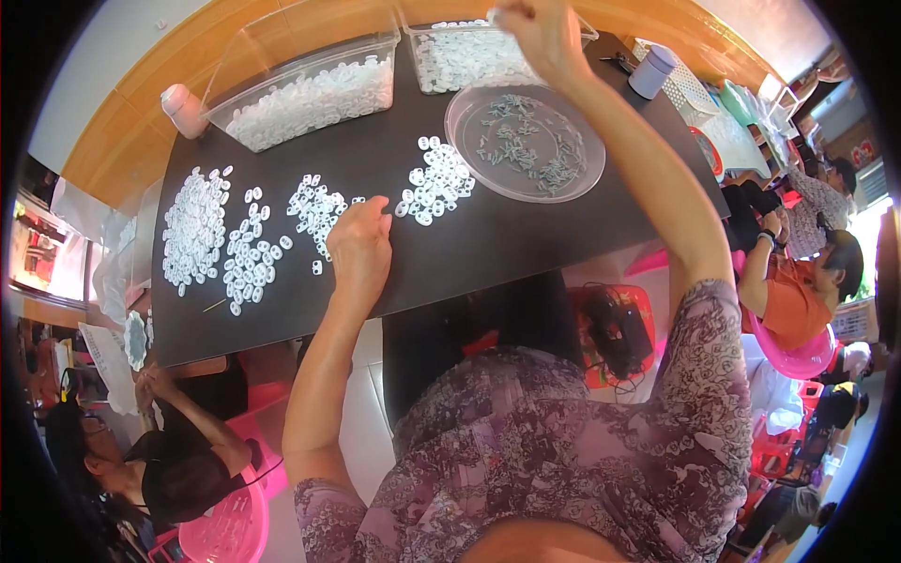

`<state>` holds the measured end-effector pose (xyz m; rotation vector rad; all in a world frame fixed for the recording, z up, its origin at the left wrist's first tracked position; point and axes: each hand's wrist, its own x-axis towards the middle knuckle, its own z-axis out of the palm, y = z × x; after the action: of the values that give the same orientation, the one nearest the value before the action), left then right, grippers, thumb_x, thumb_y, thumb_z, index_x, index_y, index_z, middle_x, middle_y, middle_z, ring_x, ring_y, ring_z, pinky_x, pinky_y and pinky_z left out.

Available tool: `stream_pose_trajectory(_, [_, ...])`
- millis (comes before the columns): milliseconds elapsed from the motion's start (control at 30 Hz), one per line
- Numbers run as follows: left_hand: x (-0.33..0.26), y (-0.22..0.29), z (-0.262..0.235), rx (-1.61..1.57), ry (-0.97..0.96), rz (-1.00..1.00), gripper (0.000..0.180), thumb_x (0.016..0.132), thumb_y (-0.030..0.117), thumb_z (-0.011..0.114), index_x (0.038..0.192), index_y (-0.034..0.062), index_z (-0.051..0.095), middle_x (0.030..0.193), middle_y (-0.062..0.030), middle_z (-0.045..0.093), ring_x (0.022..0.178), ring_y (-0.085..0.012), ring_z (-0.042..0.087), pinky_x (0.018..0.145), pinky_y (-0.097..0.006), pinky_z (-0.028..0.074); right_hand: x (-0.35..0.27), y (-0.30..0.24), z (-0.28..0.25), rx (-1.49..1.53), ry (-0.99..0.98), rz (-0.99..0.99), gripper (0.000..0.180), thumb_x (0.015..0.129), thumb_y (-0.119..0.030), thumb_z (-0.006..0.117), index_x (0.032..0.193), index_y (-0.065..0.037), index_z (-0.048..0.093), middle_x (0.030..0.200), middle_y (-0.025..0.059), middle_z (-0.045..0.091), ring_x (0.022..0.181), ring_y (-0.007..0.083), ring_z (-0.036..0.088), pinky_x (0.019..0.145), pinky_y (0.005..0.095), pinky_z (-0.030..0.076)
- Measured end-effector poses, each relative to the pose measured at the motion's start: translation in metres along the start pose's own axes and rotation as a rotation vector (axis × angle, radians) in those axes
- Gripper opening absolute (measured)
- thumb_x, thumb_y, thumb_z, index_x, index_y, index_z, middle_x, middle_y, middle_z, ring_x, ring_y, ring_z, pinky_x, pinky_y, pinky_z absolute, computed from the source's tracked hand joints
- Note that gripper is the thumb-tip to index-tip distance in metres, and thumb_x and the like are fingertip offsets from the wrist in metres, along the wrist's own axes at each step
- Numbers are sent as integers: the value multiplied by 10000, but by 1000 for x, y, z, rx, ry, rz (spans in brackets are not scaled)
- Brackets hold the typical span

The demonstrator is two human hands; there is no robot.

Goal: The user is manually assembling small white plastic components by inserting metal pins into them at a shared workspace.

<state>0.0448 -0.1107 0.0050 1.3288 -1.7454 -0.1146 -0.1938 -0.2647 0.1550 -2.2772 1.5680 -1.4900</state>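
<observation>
Fingers of the left hand curled loosely on the dark table at frame centre, touching white rings, seemingly sorting them. Whether the right hand, reaching into the clear bin at the top, pinched anything, I cannot tell.

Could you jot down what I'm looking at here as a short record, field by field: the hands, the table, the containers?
Left hand: left hand rests on the black table, fingertips at a cluster of small white rings
Right hand: right hand raised over the far clear tub; grip not readable
Table: more white rings in heaps, one heap by the dish
Round clear dish: holds small grey pieces
Near clear tub: filled with white rings
Others: a seated person to the right
</observation>
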Motion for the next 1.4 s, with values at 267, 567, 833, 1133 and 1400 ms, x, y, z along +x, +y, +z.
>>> stream_pose_trajectory(267, [30, 12, 15, 135, -42, 166, 209, 714, 15, 622, 916, 69, 633, 760, -83, 562, 727, -271, 537, 639, -372, 443, 117, 92, 28, -457, 321, -390, 144, 745, -194, 566, 758, -85, 659, 722, 140, 634, 652, 323, 613, 580, 433, 463])
stream_pose_trajectory(567, [55, -4, 42, 213, -171, 152, 165, 694, 59, 637, 854, 95, 657, 751, -96, 567, 732, -275, 548, 654, -374, 454, 47, 56, 50, -457, 282, -607, 88, 746, -92, 561, 794, -35, 608, 770, 153, 604, 726, 334, 576, 684, 418, 448])
stream_pose_trajectory(833, [61, -3, 36, 151, -290, 49, 86, 675, 82, 643, 759, 71, 630, 723, -96, 580, 722, -267, 568, 627, -371, 452, -42, 12, -3, -113, 37, -435, 123, 767, -91, 620, 863, -21, 650, 804, 111, 631, 773, 255, 594, 695, 343, 466])
stream_pose_trajectory(1133, [59, 0, 11, -594, -299, -616, 49, 812, 20, 576, 776, 19, 611, 683, -35, 621, 552, -67, 541, 449, -191, 395, -130, -14, 9, 195, -250, -92, 108, 782, -64, 613, 872, -13, 644, 828, 120, 629, 806, 248, 605, 728, 331, 474])
stream_pose_trajectory(1400, [37, 27, -8, -795, -210, -619, 29, 829, 31, 588, 824, 5, 598, 695, -45, 611, 567, -82, 533, 472, -206, 407, -165, -55, 38, 545, -447, 270, 138, 793, -61, 626, 906, 18, 630, 770, 75, 637, 725, 116, 583, 660, 265, 465])
